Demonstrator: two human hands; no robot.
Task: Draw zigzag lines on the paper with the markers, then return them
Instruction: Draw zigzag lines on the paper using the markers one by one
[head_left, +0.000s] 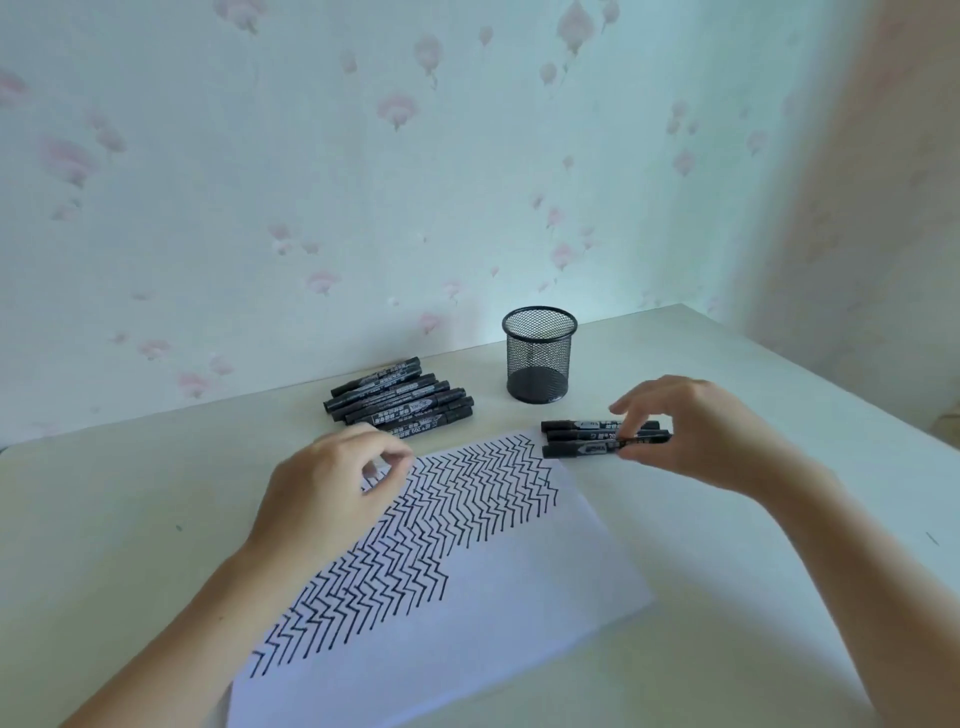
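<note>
Wall: pale wallpaper with faded pink flowers stood behind a whitish worktop (130, 499).
Left hand (332, 488): it hovered over the upper left corner of the paper, fingers loosely curled with thumb and fingertips near each other, holding nothing that could be seen.
Paper (467, 639): a white sheet lay slanted on the worktop, its upper part filled with rows of black zigzag lines (441, 525).
Marker pile (400, 397): a heap of capped black markers lay just beyond the paper's top edge.
Mesh cup (539, 355): a black wire pen holder stood upright right of the pile.
Right hand (696, 436): its fingers pinched a small bundle of black markers (582, 439), held level at the paper's top right corner.
</note>
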